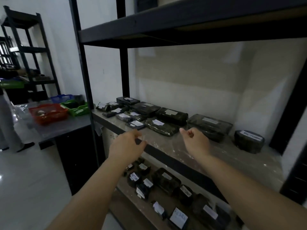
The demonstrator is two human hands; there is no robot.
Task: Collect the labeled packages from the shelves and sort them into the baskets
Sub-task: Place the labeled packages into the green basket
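Several dark wrapped packages with white labels lie on the middle shelf (166, 146), among them a flat one (162, 126) and a round one (249, 141) at the right. More labeled packages (166, 178) fill the shelf below. My left hand (126, 145) hovers at the shelf's front edge, fingers loosely curled, holding nothing. My right hand (195, 140) is over the shelf just in front of the flat package, fingers curled, holding nothing. A red basket (48, 113), a green basket (78, 107) and a blue basket (61, 97) stand on the table at the left.
The grey table (54, 128) adjoins the shelf's left post (84, 80). Another dark rack (28, 52) stands at the far left wall, and a person's legs (10, 130) are at the left edge. A shelf board (182, 30) hangs overhead.
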